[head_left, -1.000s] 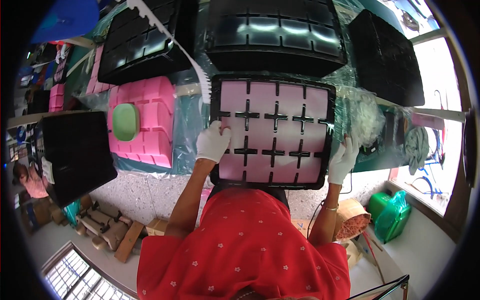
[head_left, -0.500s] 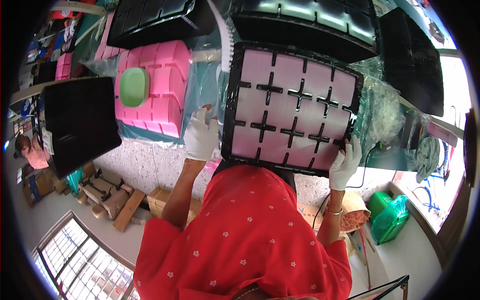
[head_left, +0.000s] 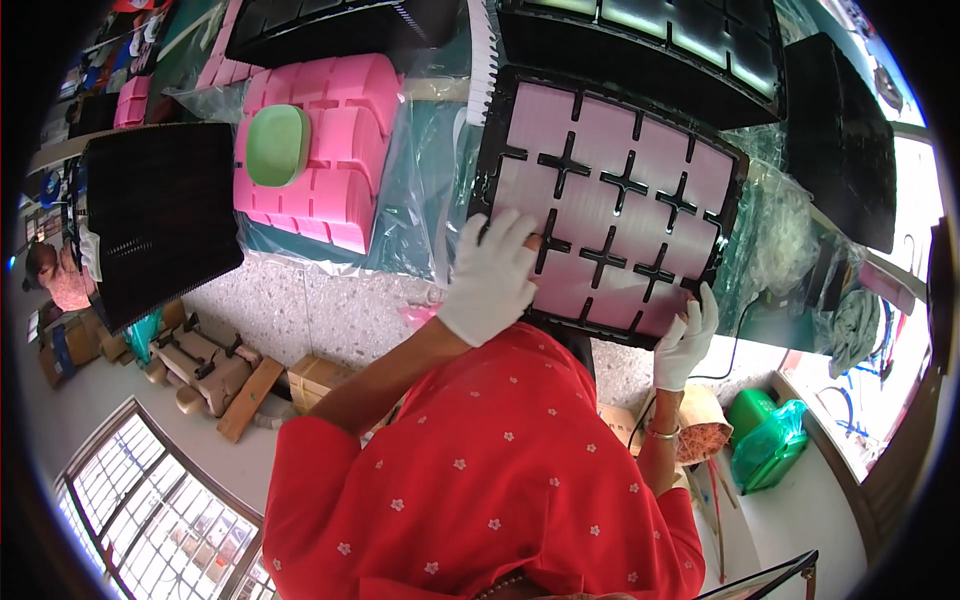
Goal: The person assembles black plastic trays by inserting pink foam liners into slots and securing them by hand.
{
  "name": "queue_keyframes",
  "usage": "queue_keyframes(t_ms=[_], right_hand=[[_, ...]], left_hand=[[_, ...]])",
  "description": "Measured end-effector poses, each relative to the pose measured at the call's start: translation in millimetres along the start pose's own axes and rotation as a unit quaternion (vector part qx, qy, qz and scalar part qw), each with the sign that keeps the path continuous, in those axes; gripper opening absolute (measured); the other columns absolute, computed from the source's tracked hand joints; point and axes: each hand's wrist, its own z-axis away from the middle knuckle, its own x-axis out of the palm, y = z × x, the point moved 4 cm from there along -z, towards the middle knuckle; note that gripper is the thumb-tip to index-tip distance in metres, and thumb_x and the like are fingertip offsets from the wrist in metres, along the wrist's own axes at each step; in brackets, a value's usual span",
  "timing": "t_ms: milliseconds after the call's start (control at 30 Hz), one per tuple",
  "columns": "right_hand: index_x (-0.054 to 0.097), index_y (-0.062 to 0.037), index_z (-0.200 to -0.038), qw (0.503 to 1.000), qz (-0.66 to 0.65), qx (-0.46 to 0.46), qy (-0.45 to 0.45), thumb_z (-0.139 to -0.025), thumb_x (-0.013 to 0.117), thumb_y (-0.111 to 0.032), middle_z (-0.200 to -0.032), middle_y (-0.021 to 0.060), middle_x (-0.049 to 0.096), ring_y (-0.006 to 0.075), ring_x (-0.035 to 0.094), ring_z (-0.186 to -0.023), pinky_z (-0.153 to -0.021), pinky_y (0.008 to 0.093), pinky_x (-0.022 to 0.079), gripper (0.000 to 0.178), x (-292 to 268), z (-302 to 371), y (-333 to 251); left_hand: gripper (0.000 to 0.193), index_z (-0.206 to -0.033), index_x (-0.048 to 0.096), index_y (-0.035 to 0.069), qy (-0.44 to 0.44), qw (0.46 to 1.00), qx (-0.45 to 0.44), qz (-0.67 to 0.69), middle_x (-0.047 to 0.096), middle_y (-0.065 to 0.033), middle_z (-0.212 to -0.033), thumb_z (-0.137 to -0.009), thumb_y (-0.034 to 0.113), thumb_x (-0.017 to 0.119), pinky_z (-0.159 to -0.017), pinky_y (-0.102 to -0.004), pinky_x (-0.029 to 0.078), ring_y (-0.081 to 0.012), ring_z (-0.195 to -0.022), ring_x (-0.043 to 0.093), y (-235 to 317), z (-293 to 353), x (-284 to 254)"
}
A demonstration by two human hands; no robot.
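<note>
In front of me lies a black plastic tray (head_left: pixel 725 245) with cross-shaped dividers, its sections filled by smooth pale-pink pieces (head_left: pixel 590 150). My left hand (head_left: pixel 492 280), in a white glove, reaches over the tray's near left side. Its fingers are extended and slightly apart, and the fingertips touch or hover just above the pink surface. At the near right corner my gloved right hand (head_left: pixel 686 340) grips the tray's rim, thumb on top; some of its fingers are hidden by the edge. Left of the tray sits a stack of bright pink slotted pieces (head_left: pixel 345 150) with a green dish (head_left: pixel 278 145) on top.
More black trays stand behind (head_left: pixel 640 65), at the right (head_left: pixel 835 140) and at the left (head_left: pixel 160 215). Clear plastic film (head_left: pixel 425 180) covers the teal tabletop. Crumpled plastic (head_left: pixel 780 235) and a grey cloth (head_left: pixel 855 325) lie to the right. On the floor are cardboard boxes and a green bin (head_left: pixel 765 440).
My left hand has moved right, from beside the tray onto its near left part. My right hand stays at the near right corner. The view has shifted slightly.
</note>
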Motion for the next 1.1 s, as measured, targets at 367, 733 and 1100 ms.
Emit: queue_keyframes(t_ms=[367, 733, 1100], right_hand=[[0.042, -0.0113, -0.135, 0.999, 0.026, 0.020, 0.003, -0.095, 0.048, -0.003, -0.140, 0.0189, 0.045, 0.0389, 0.049, -0.121, -0.094, 0.0420, 0.049, 0.041, 1.1, 7.2, 0.2], [0.050, -0.0014, -0.116, 0.996, 0.004, 0.094, 0.005, -0.088, 0.054, -0.002, -0.137, 0.0188, 0.047, 0.0403, 0.048, -0.120, -0.095, 0.0435, 0.048, 0.028, -7.8, 18.9, 8.3], [0.056, -0.0014, -0.109, 0.996, 0.069, 0.054, -0.026, -0.081, 0.058, -0.005, -0.131, 0.0211, 0.052, 0.0425, 0.050, -0.116, -0.098, 0.0499, 0.041, 0.028, -7.6, 11.2, 11.1]], left_hand=[[0.059, -0.109, 0.063, -0.005, -0.103, 0.992, 0.033, -0.072, 0.043, -0.0182, -0.138, -0.075, 0.041, 0.073, -0.113, -0.0548, 0.016, -0.0324, -0.134, 0.033, -15.5, -23.8, 18.0], [0.034, -0.101, 0.061, 0.000, 0.010, 0.999, -0.004, -0.053, 0.049, -0.0147, -0.127, -0.075, 0.021, 0.068, -0.104, -0.0484, 0.030, -0.0327, -0.119, 0.046, -30.5, 43.8, -10.5], [0.017, -0.082, 0.059, 0.010, -0.077, 0.988, 0.133, -0.029, 0.060, -0.0080, -0.105, -0.070, 0.021, 0.063, -0.093, -0.0490, 0.037, -0.0249, -0.103, 0.053, -21.0, 39.4, 22.4]])
